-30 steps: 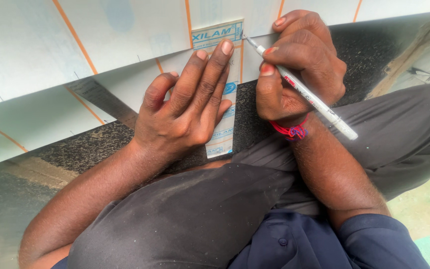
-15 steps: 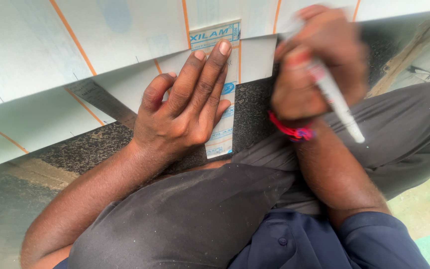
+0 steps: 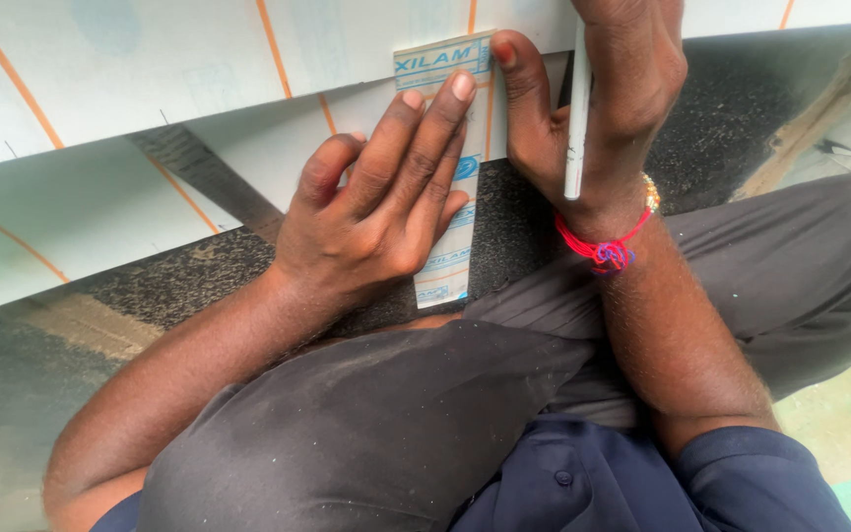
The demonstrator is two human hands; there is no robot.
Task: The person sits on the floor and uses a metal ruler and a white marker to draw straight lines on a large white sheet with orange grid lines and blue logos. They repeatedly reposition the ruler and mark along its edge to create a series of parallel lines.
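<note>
The left hand [image 3: 376, 212] is pressing a narrow printed strip [image 3: 448, 251] flat on the white laminate sheet [image 3: 150, 79] while the right hand [image 3: 593, 108] is gripping a white pen [image 3: 575, 128], marking apparently unfinished.

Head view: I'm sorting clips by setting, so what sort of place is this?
Probably a work site or workshop floor. The person sits on rough speckled ground, white sheets with orange lines lie before them, and the hands, left and right, press a template strip and hold a pen.

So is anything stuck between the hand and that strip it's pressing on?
Nothing visible: the left hand lies flat, directly on the printed strip. The right hand, holding a white pen, touches the strip's top with its thumb.
</note>
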